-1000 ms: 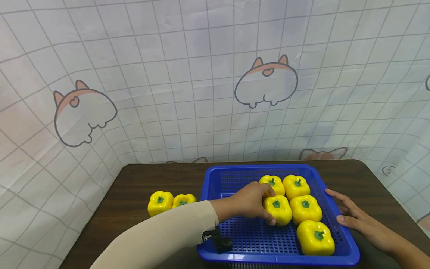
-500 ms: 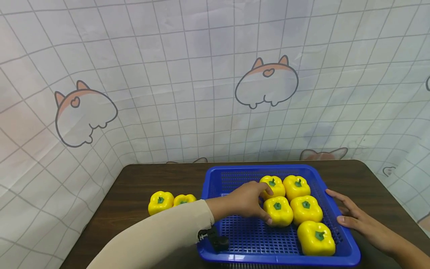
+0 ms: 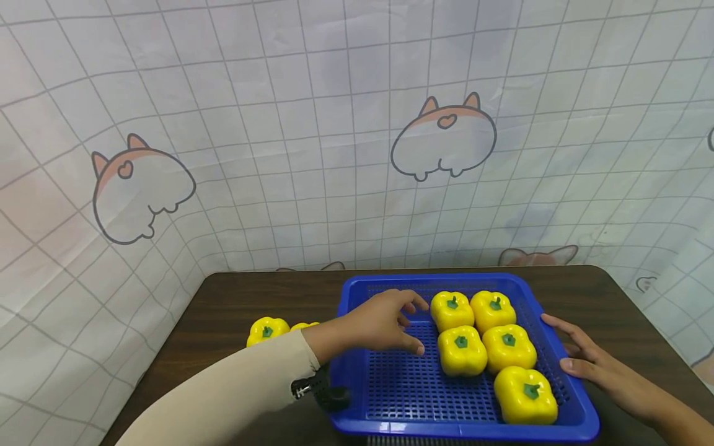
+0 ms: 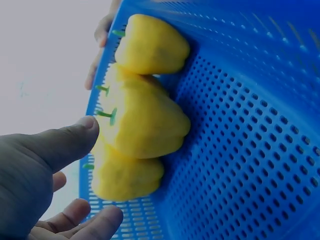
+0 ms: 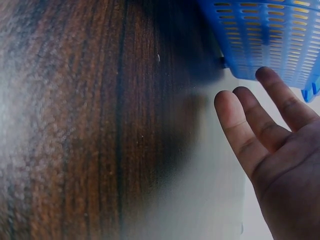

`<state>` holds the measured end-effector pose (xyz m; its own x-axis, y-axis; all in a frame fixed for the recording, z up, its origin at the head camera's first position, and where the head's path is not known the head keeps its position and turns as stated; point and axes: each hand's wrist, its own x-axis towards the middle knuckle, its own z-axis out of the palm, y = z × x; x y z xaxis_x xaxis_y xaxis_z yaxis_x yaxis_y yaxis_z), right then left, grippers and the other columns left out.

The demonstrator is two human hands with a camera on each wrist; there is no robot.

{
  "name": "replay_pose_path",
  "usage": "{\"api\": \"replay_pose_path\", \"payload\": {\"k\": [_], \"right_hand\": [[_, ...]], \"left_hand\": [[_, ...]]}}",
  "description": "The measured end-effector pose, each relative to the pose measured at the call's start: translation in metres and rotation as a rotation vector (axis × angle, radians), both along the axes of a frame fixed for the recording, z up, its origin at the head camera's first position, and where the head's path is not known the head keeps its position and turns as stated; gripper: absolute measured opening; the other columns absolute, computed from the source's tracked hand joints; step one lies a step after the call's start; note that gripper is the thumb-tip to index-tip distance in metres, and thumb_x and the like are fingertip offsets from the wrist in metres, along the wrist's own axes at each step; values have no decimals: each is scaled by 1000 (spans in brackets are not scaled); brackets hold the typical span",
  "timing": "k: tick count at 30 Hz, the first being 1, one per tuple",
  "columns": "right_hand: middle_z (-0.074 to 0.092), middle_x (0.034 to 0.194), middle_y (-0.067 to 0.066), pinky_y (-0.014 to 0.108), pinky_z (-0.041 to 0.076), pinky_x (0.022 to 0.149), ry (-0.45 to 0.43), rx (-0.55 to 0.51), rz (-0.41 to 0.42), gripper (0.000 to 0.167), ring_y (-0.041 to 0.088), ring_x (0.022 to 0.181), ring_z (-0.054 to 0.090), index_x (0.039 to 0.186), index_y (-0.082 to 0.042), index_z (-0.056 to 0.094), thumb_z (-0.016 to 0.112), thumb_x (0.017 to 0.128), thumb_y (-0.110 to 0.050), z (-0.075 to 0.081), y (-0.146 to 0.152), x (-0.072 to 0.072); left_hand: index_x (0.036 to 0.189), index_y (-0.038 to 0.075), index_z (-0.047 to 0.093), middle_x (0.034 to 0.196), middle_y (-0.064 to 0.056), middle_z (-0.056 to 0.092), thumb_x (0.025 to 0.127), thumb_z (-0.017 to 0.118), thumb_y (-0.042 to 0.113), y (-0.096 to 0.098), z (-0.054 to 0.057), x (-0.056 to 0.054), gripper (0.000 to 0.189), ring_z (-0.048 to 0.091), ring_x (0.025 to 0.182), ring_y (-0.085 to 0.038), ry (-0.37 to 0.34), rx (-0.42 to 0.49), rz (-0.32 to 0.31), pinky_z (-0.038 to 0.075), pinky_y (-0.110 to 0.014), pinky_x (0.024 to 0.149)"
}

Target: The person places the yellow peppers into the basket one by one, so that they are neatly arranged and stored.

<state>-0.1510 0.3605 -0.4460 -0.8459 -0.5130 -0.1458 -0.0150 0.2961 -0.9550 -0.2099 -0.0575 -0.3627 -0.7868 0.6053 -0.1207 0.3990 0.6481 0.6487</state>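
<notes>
Several yellow bell peppers with green stems stand in the right half of a blue plastic basket. Over the basket's left half hovers my left hand, fingers spread and holding nothing, a small gap from the nearest peppers. The left wrist view shows its thumb and fingers apart beside the peppers. My right hand rests at the outside of the basket's right rim, thumb and forefinger touching it. In the right wrist view, the fingers of that hand reach loosely extended toward the basket's slotted wall.
Two more yellow peppers lie on the dark wooden table left of the basket, one partly hidden behind the left forearm. A white gridded curtain with cartoon corgis hangs behind the table.
My left hand has let go of the front-left pepper in the basket and drawn back to the left with its fingers spread. My right hand has stayed at the rim.
</notes>
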Motion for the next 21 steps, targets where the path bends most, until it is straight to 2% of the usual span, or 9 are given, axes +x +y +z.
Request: {"api": "replay_pose_path", "payload": {"k": [5, 10, 17, 21], "right_hand": [[16, 151, 43, 39, 57, 88, 7, 11, 5, 65, 10, 121, 54, 165, -28, 1, 32, 109, -15, 0, 1, -1], [19, 148, 44, 41, 58, 88, 2, -8, 12, 65, 13, 120, 56, 164, -31, 2, 30, 109, -14, -1, 3, -1], [18, 150, 45, 42, 58, 88, -9, -17, 14, 64, 12, 121, 56, 165, -29, 0, 30, 109, -14, -1, 2, 0], [17, 150, 45, 42, 58, 88, -13, -9, 12, 65, 11, 120, 56, 165, -29, 0, 31, 109, -15, -1, 2, 0]], "left_hand": [[135, 23, 60, 130, -3, 60, 81, 90, 30, -14, 5, 1, 62, 65, 109, -13, 22, 51, -17, 55, -22, 83], [135, 21, 60, 130, -1, 60, 82, 90, 25, -27, 11, 3, 61, 63, 114, -14, 16, 108, -25, 55, -20, 86], [139, 14, 57, 137, 1, 57, 85, 87, 22, -53, 10, 8, 63, 62, 120, -22, 39, 179, -56, 54, -22, 91], [141, 14, 55, 140, 0, 56, 85, 87, 21, -68, 10, 11, 65, 61, 121, -23, 31, 220, -40, 54, -23, 92]]}}
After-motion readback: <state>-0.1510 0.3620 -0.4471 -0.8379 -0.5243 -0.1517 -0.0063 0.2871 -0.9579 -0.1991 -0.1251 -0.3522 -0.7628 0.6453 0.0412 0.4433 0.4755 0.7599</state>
